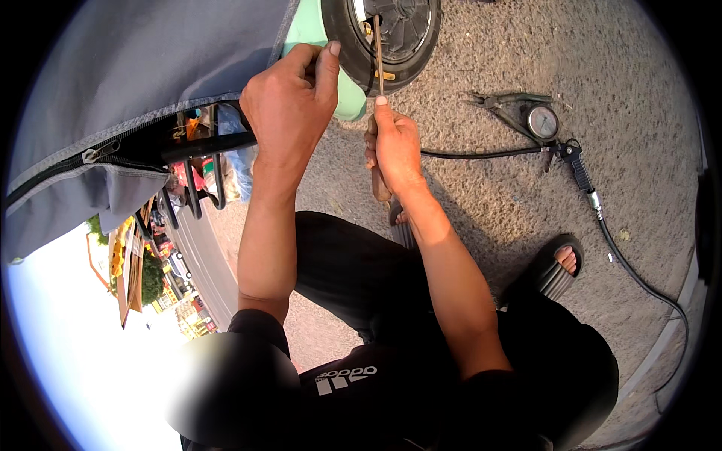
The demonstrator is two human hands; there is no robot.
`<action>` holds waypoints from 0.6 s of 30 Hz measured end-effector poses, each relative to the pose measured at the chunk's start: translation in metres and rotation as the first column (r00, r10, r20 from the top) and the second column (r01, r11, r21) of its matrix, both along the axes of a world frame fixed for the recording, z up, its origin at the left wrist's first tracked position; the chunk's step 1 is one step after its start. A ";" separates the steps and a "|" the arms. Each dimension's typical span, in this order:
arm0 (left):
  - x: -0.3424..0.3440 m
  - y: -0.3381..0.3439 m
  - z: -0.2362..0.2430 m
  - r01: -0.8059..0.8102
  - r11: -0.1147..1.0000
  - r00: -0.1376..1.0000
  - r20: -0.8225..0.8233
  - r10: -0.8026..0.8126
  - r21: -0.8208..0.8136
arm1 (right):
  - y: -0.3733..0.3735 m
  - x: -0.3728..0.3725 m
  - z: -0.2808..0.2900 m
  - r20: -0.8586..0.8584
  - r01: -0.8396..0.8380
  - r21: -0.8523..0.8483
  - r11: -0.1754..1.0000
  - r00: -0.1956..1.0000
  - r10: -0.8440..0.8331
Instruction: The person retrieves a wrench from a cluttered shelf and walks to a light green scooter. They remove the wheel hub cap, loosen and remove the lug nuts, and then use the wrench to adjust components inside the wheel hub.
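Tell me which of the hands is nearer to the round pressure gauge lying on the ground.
The right hand is nearer: the pressure gauge lies on the ground to its right, past the black hose. The left hand is farther away, at the green fender.

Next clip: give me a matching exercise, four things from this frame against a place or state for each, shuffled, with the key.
Things
1. left hand
2. right hand
3. pressure gauge
4. sandal

Places or states
A. lying on the ground, joined to a black hose
B. on the person's foot
C. gripping a wooden-handled tool whose shaft reaches into the wheel
D. resting on the tyre by the green fender

Pairs: 1-D, 2-C, 3-A, 4-B
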State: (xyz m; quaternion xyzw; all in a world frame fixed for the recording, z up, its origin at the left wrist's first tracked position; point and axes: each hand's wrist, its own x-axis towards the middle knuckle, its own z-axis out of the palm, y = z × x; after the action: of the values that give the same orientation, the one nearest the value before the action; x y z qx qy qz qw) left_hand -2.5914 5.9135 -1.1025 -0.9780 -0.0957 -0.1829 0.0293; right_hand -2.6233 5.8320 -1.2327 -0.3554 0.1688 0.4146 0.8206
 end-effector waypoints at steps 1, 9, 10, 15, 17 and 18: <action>0.000 0.004 -0.001 0.031 0.999 0.999 0.037 -0.030 -0.016 | -0.008 0.003 -0.017 0.097 -0.035 -0.061 0.998 0.994 0.041; -0.001 -0.007 0.003 -0.111 0.993 0.966 -0.238 0.099 -0.037 | -0.037 0.056 -0.005 0.125 -0.130 -0.116 0.985 0.982 0.145; -0.003 -0.009 0.002 -0.111 0.986 0.906 -0.420 0.048 -0.126 | -0.037 0.063 -0.004 0.159 -0.153 -0.144 0.978 0.971 0.176; -0.021 -0.001 -0.036 -0.224 0.970 0.398 -0.917 0.003 -0.094 | -0.048 0.073 0.010 0.012 -0.204 0.110 0.973 0.979 0.204; -0.024 0.003 -0.050 -0.328 0.940 0.299 -0.954 0.010 -0.094 | -0.052 0.078 0.013 0.030 -0.252 0.139 0.958 0.968 0.250; -0.025 0.006 -0.061 -0.386 0.916 0.304 -0.953 0.017 -0.106 | -0.050 0.082 0.010 0.071 -0.277 0.082 0.957 0.960 0.272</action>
State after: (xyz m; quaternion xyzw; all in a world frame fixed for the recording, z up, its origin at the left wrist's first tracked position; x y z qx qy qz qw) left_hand -2.6164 5.9191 -1.1638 -0.8717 -0.2130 0.4379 -0.0550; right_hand -2.5412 5.7824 -1.2230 -0.3497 0.0743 0.5211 0.7750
